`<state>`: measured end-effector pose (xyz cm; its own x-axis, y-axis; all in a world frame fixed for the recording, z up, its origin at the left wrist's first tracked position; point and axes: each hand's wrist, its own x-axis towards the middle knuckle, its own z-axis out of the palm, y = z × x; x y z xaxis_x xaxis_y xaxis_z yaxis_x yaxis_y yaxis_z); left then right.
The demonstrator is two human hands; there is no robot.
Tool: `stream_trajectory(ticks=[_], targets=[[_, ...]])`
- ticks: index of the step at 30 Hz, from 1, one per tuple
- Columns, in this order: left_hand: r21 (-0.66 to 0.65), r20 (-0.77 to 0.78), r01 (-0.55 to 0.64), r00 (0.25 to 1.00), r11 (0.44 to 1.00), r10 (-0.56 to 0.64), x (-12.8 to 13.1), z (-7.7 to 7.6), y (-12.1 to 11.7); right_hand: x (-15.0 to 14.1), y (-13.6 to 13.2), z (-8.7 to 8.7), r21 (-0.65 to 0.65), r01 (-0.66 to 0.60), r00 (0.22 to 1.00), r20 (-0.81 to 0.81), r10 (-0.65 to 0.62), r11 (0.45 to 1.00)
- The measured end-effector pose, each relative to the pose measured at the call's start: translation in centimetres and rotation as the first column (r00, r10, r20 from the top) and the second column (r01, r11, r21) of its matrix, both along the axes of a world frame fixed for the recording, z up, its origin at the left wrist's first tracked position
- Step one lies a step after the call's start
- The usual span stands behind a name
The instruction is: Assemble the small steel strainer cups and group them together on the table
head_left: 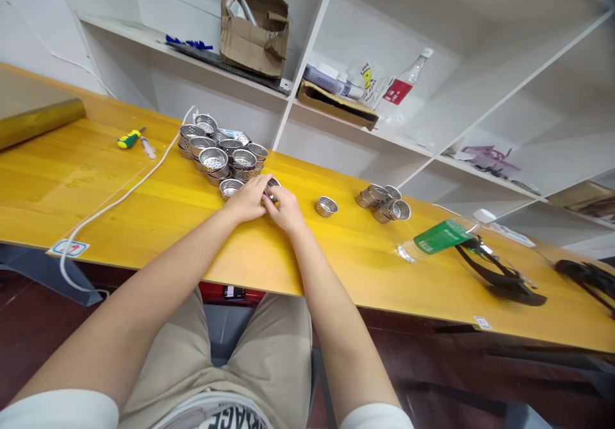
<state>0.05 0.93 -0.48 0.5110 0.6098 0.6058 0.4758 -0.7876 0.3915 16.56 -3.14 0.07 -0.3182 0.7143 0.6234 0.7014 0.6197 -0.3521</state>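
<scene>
Both my hands meet over the yellow table around one small perforated metal strainer cup (pixel 273 183), which is partly hidden by the fingers. My left hand (pixel 247 200) has its fingers curled against the cup's left side. From the right, my right hand (pixel 284 209) grips the same cup with thumb and bent fingers. Just left of my left hand sits another strainer cup (pixel 231 188). Behind it stands a crowd of stacked strainer cups (pixel 214 160). A single strainer cup (pixel 327 207) stands upright to the right of my right hand.
Farther right is a smaller cluster of strainer cups (pixel 384 202), some tipped. A green-labelled bottle (pixel 442 236) lies beside a black strap-like visor (pixel 500 278). At left are a screwdriver (pixel 129 139) and a white cable (pixel 139 189). Shelves (pixel 365 153) rise behind the table (pixel 269 256).
</scene>
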Motion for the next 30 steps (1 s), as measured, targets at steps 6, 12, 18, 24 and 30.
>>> stream_trajectory(ticks=[6,12,18,24,30], targets=[[-0.028,0.177,-0.022,0.984,0.999,0.026,0.2,-0.3,0.4,0.0,-0.6,0.6,0.148,0.17,0.977,-0.151,-0.147,0.974],[0.026,0.171,0.035,0.984,0.999,-0.039,0.4,-0.3,0.1,0.8,0.1,0.2,0.099,0.253,0.951,-0.206,-0.229,0.962],[0.025,0.076,0.148,0.986,0.989,-0.149,0.7,-0.4,-0.3,0.9,0.6,-0.3,0.034,0.402,0.902,-0.184,-0.39,0.915],[-0.026,0.085,0.171,0.982,0.985,-0.168,1.1,-0.5,-0.5,0.5,0.2,0.1,0.169,0.347,0.937,-0.095,-0.335,0.923],[-0.08,0.112,0.171,0.98,0.982,-0.161,1.1,-0.3,-0.7,-0.1,0.2,0.0,0.193,0.358,0.933,-0.031,-0.359,0.913]])
